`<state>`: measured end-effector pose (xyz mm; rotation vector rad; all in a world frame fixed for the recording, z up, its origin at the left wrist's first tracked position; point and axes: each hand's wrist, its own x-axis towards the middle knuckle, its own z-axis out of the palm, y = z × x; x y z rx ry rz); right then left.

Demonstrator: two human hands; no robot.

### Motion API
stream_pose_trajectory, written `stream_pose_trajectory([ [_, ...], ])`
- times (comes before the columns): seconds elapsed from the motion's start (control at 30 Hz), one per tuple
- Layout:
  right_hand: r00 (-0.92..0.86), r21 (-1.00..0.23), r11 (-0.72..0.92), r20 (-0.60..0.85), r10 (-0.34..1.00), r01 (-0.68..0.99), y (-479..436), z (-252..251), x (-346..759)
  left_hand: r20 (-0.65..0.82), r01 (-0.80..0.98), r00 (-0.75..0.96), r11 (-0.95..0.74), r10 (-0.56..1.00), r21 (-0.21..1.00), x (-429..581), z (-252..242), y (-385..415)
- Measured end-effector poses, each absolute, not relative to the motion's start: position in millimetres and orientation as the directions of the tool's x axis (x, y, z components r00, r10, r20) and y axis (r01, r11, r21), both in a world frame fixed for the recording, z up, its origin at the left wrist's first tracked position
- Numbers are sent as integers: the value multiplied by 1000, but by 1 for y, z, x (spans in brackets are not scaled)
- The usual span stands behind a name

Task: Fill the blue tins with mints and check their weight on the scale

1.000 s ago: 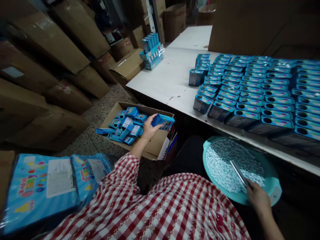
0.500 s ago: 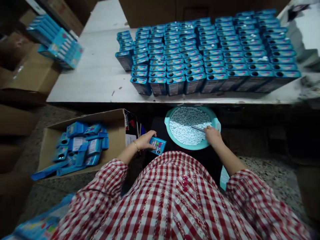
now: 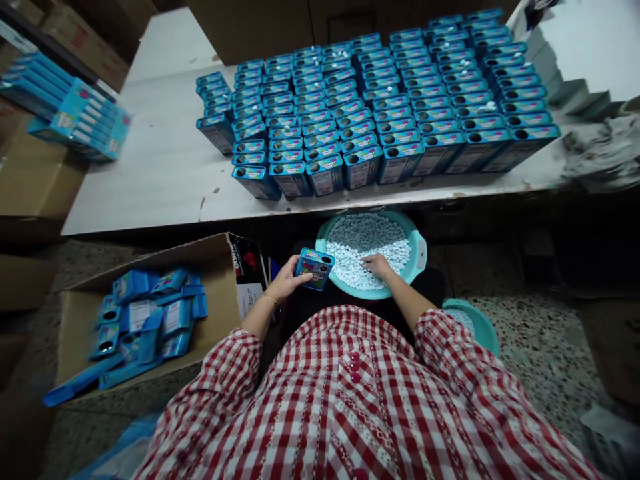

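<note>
My left hand (image 3: 285,281) grips a small blue box (image 3: 314,267) with a round hole in its top, held at the left rim of a teal basin (image 3: 419,248) on my lap. The basin is full of small white tablets (image 3: 360,243). My right hand (image 3: 377,266) lies in the tablets with its fingers curled down; what it holds, if anything, is hidden. On the white table (image 3: 150,173) beyond stand several rows of the same blue boxes (image 3: 380,100), holes upward.
An open cardboard carton (image 3: 85,310) with loose blue boxes sits on the floor at my left. A second teal basin (image 3: 477,323) is by my right side. Blue display packs (image 3: 70,117) lie at the table's far left; brown cartons stand behind.
My left hand carried a blue box from the floor carton to the teal basin and turned its hole upward. The metal tool seen in my right hand is no longer visible; that hand now rests in the tablets.
</note>
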<state>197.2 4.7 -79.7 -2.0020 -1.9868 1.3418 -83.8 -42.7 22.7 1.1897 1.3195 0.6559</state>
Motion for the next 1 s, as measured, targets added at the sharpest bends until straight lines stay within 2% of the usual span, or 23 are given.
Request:
stream_pose_trajectory([
  [0.1,-170,-636,-270,-543,822,723,3,-73,200,-315,182,155,286,936,941,-71,16,-36],
  [0.3,-131,-733,-361,-519,845,577,-2,-37,236,-162,250,98,133,982,959,-57,-2,-17],
  [0.37,-131,-766,-337,-476,870,547,0,-15,252,-110,275,90,82,990,958,-48,-9,-11],
  [0.43,-179,-783,-222,-390,903,581,3,14,262,-82,290,104,48,991,956,-35,-15,-6],
  [0.5,-264,-709,-36,-308,914,705,5,47,263,-73,311,120,32,990,950,-22,-18,-3],
  [0.6,-309,-359,183,-333,891,915,7,94,249,-60,377,112,13,992,926,-8,-19,-2],
  [0.67,-288,-125,259,-394,873,958,8,116,233,-47,414,106,-1,993,910,-2,-17,-3],
  [0.7,-281,-49,288,-421,862,956,9,124,225,-42,426,106,-7,994,905,-1,-16,-3],
  [0.8,-301,31,350,-442,845,936,11,137,203,-42,446,108,-11,993,895,0,-16,-5],
  [1.0,-339,26,390,-442,830,920,14,144,188,-40,448,95,-6,995,894,-4,-19,-6],
])
